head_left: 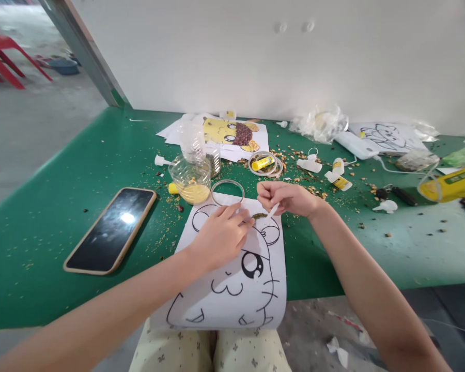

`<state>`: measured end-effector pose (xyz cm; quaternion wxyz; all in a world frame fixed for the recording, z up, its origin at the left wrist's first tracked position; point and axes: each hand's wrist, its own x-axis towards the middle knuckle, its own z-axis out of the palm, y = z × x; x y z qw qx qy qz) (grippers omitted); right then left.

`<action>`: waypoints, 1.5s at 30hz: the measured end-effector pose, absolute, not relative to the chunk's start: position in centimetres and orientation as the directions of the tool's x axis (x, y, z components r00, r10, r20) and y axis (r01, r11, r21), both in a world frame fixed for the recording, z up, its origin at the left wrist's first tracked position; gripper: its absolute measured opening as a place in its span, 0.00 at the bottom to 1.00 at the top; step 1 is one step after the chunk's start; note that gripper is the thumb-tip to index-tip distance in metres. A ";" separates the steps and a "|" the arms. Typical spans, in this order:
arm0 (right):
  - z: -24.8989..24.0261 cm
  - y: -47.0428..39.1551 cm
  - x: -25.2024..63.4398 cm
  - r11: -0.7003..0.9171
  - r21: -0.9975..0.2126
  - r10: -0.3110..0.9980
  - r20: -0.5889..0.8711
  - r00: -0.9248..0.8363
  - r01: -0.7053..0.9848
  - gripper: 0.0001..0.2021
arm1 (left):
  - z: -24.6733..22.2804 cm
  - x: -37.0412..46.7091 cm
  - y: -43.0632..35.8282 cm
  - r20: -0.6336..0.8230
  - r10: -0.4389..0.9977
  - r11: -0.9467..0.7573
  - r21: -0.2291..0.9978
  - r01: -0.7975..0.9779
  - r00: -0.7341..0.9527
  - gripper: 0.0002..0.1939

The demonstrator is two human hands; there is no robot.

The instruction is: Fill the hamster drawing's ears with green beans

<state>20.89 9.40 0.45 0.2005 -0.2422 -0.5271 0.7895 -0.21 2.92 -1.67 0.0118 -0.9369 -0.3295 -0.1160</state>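
A white sheet with a black outline drawing of a hamster lies over the front edge of the green table and hangs down towards the lap. My left hand rests on the upper part of the sheet, palm down with its fingers spread. Over the sheet's top right corner, my right hand has its fingers pinched together, and a small white pointed piece sticks out below them. Just beside it, a dark patch of small grains lies on the drawing. A clear ring is at the sheet's top edge.
Left on the green table lies a phone. A clear plastic cup with yellow grains stands behind the sheet. Farther back are a seed-covered picture, glue bottles and scattered seeds. A yellow tube is at right.
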 end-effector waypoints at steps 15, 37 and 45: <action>-0.5 9.8 19.7 -0.301 -0.951 0.643 -0.255 -0.722 0.068 0.08 | -1.6 0.1 3.0 0.234 0.652 -0.752 0.082 0.654 0.721 0.16; 0.2 9.3 19.7 -0.263 -0.945 0.659 -0.324 -0.679 0.195 0.08 | -1.5 0.1 3.1 0.237 0.651 -0.753 0.081 0.653 0.721 0.16; 0.1 9.5 19.9 -0.194 -0.959 0.713 -0.284 -0.641 0.209 0.06 | -1.2 0.3 3.0 0.224 0.691 -0.719 0.122 0.684 0.687 0.09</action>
